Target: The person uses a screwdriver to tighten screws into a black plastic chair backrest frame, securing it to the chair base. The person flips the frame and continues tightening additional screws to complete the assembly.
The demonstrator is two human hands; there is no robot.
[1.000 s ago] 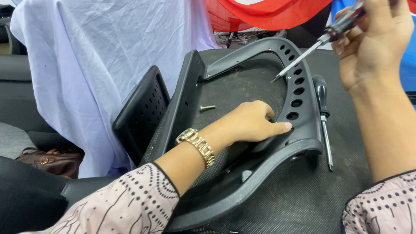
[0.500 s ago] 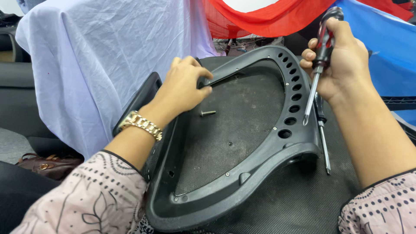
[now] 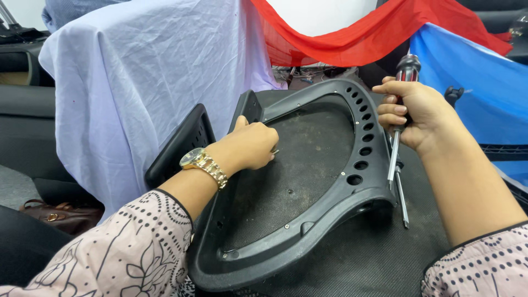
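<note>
Now: left hand point(image 3: 250, 146) pinches screw point(image 3: 274, 151) | right hand point(image 3: 415, 113) grips screwdriver point(image 3: 400, 110) | spare screwdriver point(image 3: 401, 195) beside frame point(image 3: 330, 212)

Spare screwdriver point(image 3: 401, 192) right of chair frame point(image 3: 308, 236)

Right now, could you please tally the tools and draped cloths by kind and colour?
Screwdrivers: 2, one in the right hand, one lying on the mat
Lavender cloth: 1
Red cloth: 1
Blue cloth: 1
Total: 5
</note>
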